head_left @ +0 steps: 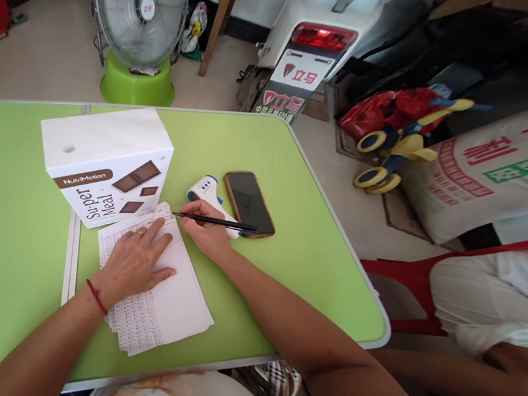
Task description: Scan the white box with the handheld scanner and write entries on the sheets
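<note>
My left hand (137, 260) lies flat with spread fingers on a small stack of white paper sheets (181, 306), whose left part is covered in handwriting. Pinched in my right hand (206, 230) is a black pen (212, 219), its tip close to the top right corner of the paper. Behind the sheets stands a white box (106, 139) with "NutriMotion" and "Super Meal" printed on it. A white and blue handheld thermometer (206, 190) lies just beyond my right hand, partly hidden by it. To its right rests a dark-screened phone (249, 201) in a brown case.
The green table (299, 272) has a pale raised rim. Past its far edge, a fan (145, 17) sits on a green stool (136, 84). A white scooter (318, 31) and a printed sack (493, 170) stand right. A person in white clothing (512, 300) sits close at the right.
</note>
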### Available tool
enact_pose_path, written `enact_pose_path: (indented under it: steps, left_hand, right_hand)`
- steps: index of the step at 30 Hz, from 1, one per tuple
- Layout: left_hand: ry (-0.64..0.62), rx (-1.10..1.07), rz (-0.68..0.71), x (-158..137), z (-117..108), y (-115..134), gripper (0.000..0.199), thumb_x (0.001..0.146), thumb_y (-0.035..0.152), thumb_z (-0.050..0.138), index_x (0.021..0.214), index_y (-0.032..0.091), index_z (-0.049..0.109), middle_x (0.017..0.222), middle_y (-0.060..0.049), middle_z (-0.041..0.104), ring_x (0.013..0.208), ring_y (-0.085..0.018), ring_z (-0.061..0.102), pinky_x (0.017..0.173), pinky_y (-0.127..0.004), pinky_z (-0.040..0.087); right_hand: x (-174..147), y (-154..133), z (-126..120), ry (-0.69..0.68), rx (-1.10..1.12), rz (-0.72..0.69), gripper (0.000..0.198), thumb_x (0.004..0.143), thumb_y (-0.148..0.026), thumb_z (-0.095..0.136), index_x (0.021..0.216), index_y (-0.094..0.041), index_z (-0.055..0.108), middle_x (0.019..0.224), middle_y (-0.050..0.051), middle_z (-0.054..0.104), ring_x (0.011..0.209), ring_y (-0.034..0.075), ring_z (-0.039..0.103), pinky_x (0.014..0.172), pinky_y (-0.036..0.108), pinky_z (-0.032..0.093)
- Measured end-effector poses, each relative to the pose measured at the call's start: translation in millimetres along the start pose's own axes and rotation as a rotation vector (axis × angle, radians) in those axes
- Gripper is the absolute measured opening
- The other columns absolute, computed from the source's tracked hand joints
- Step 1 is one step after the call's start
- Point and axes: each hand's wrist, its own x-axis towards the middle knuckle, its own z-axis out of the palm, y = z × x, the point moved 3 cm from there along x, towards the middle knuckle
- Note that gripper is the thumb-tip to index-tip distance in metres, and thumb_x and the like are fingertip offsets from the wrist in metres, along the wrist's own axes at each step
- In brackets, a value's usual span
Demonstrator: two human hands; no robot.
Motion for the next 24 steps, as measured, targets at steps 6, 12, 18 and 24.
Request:
enact_pose_path:
  steps: [6,12,18,24]
  left_hand:
    - [0.0,-0.022,-0.013,0.5,-0.6,-0.3,0.055,0.087,0.052,0.053,0.129,0.017,0.046,0.147,-0.017,0.03,0.096,-0.029,0.06,0.087,-0.044,0.044]
    - [0.017,-0.058,-0.027,0.5,-0.9,-0.7,0.055,0.085,0.051,0.056,0.128,0.018,0.046,0.146,-0.017,0.031,0.099,-0.031,0.059,0.084,-0.043,0.045]
    - [0.027,-0.085,-0.039,0.6,-2.5,-0.1,0.057,0.084,0.05,0.059,0.13,0.018,0.045,0.144,-0.017,0.032,0.1,-0.031,0.058,0.084,-0.044,0.045]
    - [0.022,-0.044,-0.024,-0.3,-1.4,-0.4,0.058,0.086,0.052,0.055,0.13,0.017,0.044,0.142,-0.017,0.035,0.095,-0.029,0.059,0.084,-0.042,0.045]
  right_hand:
    - [-1.0,-5.2,7.5,0.011,-0.12,-0.074,0.007,0.064,-0.029,0.054,0.06,-0.022,0.054,0.055,-0.004,0.055,0.055,0.013,0.048,0.056,0.029,0.044]
    - [-2.1,-2.7,9.1,-0.035,-0.185,-0.097,0.007,0.067,-0.028,0.053,0.064,-0.022,0.055,0.059,-0.003,0.057,0.057,0.013,0.049,0.057,0.029,0.042]
    - [-2.0,-0.2,9.3,-0.094,-0.231,-0.123,0.007,0.07,-0.028,0.052,0.067,-0.022,0.054,0.062,-0.003,0.057,0.059,0.013,0.05,0.059,0.028,0.042]
    - [-2.5,-2.0,9.4,-0.09,-0.231,-0.154,0.007,0.071,-0.027,0.052,0.066,-0.022,0.053,0.06,-0.003,0.054,0.058,0.013,0.049,0.057,0.028,0.04]
